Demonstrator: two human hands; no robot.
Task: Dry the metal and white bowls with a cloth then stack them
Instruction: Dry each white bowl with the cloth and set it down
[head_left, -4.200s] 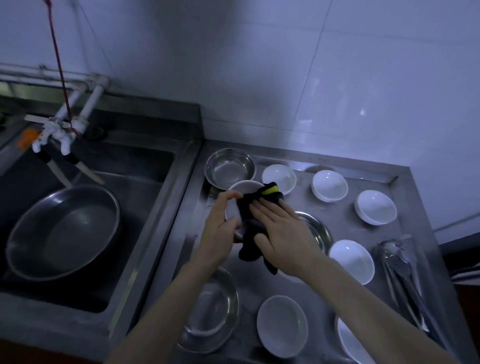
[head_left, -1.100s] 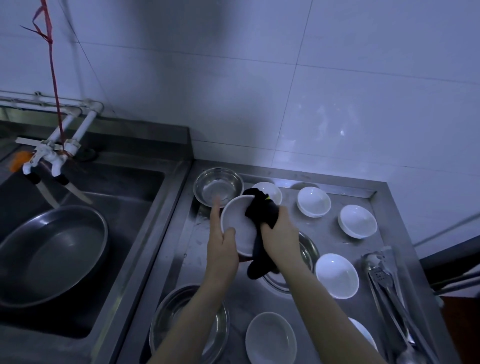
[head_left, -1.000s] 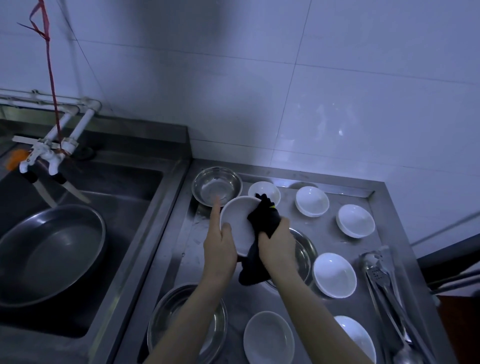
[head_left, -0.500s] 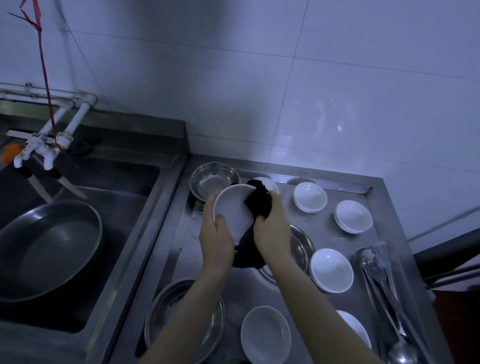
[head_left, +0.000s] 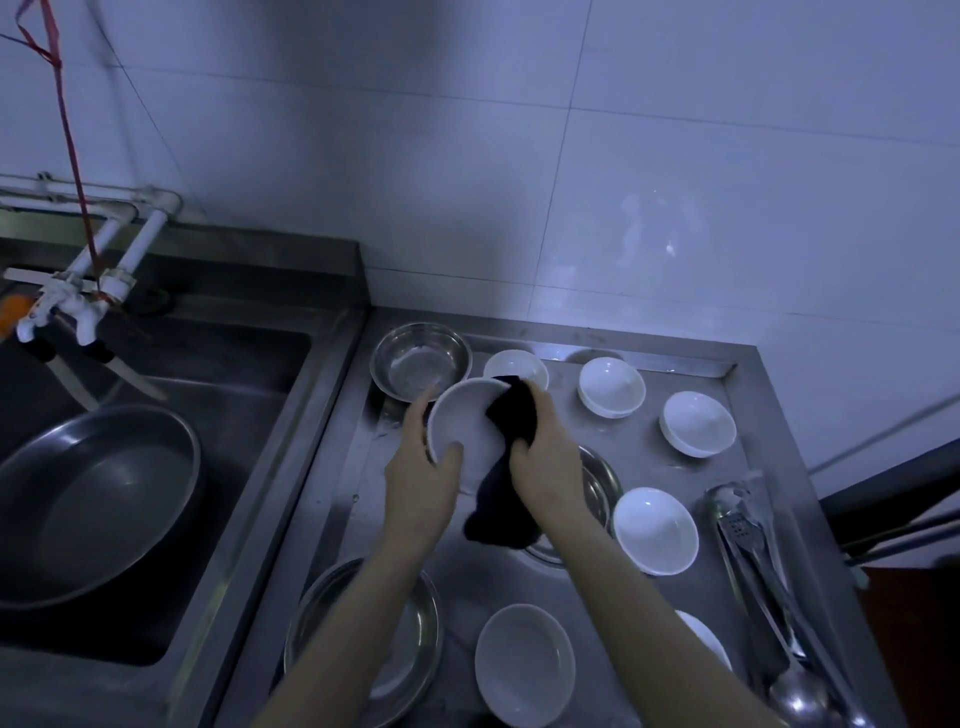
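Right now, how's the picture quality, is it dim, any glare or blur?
Head view: dim and blue-tinted; soft glare patches on the wall tiles and counter back edge; wide-angle bending of the sink edges; the forearms near the bottom look blurred; the white bowl and black cloth stay readable.

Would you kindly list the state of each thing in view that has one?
Left hand: grips held white bowl, tilted.
Right hand: presses dark cloth into it.
Other white bowls: apart, unstacked.
Metal bowl: upright, empty.
Large pan: in sink.
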